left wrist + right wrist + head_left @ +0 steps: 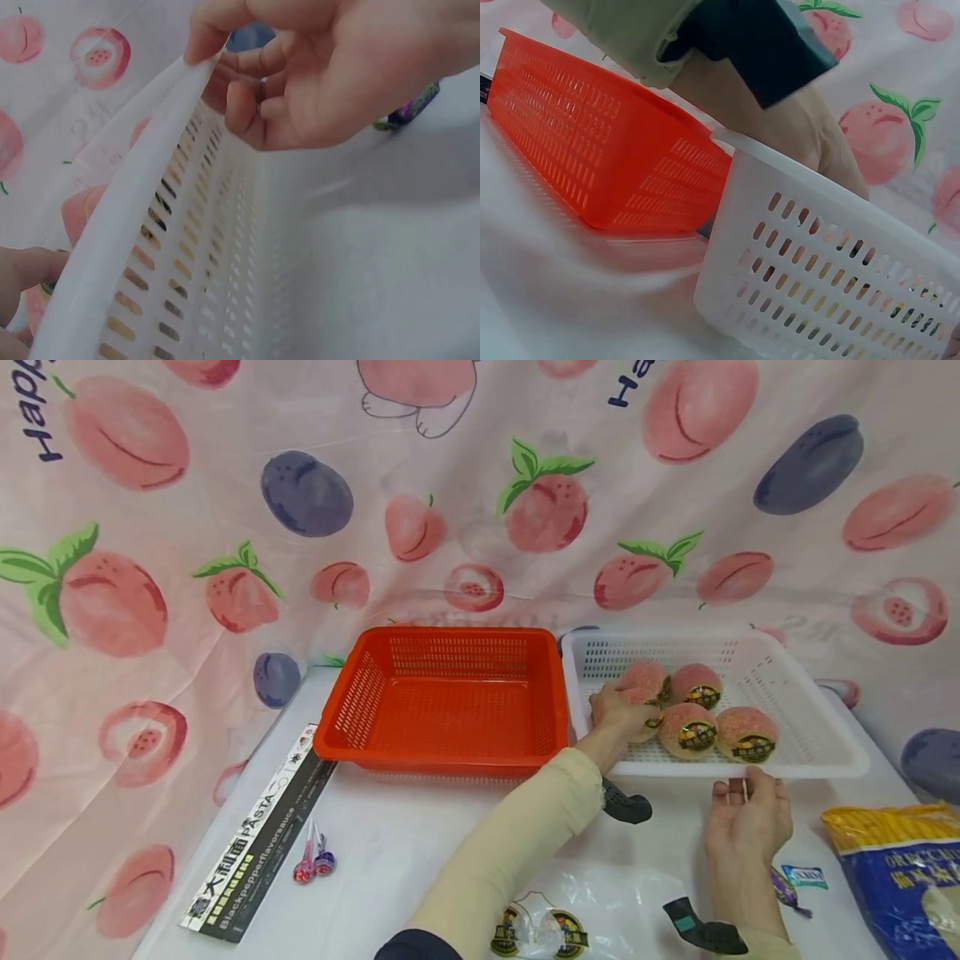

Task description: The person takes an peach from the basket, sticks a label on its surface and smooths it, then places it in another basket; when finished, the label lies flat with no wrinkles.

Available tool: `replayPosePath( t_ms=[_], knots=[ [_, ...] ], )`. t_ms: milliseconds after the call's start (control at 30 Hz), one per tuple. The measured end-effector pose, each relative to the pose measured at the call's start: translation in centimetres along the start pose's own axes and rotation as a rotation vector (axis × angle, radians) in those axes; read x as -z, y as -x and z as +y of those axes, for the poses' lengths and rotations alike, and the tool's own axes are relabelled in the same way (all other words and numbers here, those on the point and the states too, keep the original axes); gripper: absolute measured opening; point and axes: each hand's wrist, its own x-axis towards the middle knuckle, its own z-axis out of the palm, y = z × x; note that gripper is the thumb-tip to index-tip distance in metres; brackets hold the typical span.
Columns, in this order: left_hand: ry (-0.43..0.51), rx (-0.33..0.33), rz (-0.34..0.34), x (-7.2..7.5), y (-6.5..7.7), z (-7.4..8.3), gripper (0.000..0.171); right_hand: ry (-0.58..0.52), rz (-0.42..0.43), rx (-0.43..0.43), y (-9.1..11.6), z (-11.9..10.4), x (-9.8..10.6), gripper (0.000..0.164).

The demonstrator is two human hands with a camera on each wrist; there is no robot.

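Note:
In the head view a white perforated basket (806, 727) holds several pink, yellowish-bottomed peaches (688, 731) with black-and-gold labels. My left hand (617, 717) reaches over its front-left rim and grips a peach (641, 696) at the left of the group; its fingers are partly hidden. My right hand (750, 818) is palm up at the front rim, pinching it. The left wrist view shows the right hand (322, 75) with finger and thumb at the rim (142, 172). In the right wrist view the left hand (832, 146) dips behind the basket wall (727, 225).
A red perforated basket (442, 756) stands left of the white one. A black pasta box (258, 835) and two lollipops (313, 860) lie farther left. At front are a clear plastic bag (615, 893), small wrapped sweets (804, 877) and a blue-yellow bag (900, 877).

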Motion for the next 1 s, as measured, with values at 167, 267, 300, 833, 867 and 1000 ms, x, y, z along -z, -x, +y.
replayPosePath(
  t_ms=[167,267,300,833,867,1000],
  knots=[
    [-0.029,0.013,-0.028,0.2,-0.7,0.1,0.052,0.027,-0.014,-0.011,0.0,0.2,0.0,0.05],
    [-0.055,-0.011,-0.075,0.1,-1.0,0.0,0.052,0.021,-0.015,-0.019,-0.1,0.1,0.1,0.05],
    [-0.068,-0.025,-0.091,0.0,-1.1,0.0,0.05,0.021,-0.013,-0.024,-0.1,0.0,0.1,0.05],
    [-0.13,-0.046,-0.191,0.2,-1.5,0.1,0.043,0.03,-0.046,-0.032,-0.1,-0.1,0.4,0.052],
    [-0.137,-0.052,-0.19,0.2,-1.5,0.1,0.043,0.029,-0.05,-0.032,-0.1,-0.1,0.4,0.052],
    [-0.168,-0.071,-0.181,0.2,-1.3,0.2,0.041,0.031,-0.062,-0.034,-0.2,-0.2,0.4,0.052]
  ],
)
